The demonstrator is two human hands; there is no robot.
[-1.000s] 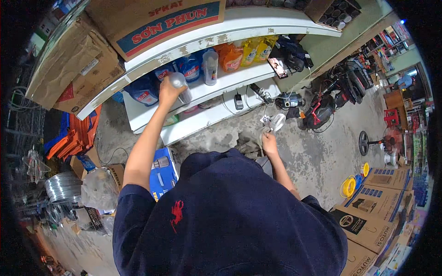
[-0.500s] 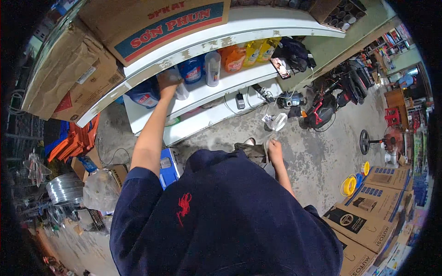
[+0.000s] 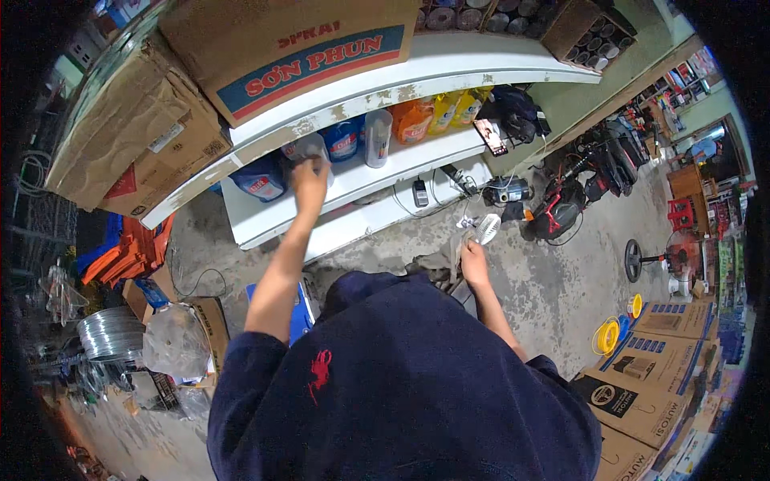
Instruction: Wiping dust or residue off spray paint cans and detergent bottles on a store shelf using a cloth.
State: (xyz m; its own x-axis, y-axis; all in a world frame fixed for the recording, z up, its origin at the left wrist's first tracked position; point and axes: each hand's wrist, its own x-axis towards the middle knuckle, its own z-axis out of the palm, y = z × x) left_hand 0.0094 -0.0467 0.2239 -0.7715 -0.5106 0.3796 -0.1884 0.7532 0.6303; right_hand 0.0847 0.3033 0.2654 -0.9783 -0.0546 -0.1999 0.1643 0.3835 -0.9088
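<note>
Upper left of centre: left hand [image 3: 310, 186] over clear cylinder [image 3: 310, 146], partly hiding it; I can't tell its grip | right of centre: right hand [image 3: 475, 263] curled near white slatted item [image 3: 488, 228], I can't tell if pinching

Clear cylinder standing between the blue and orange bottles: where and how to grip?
Best gripped, I'd say, round the middle of the clear cylinder, coming from the open front of the white shelf. It stands upright with straight sides; the blue bottle and orange bottle flank it, and the upper shelf seems to crowd its top.
</note>
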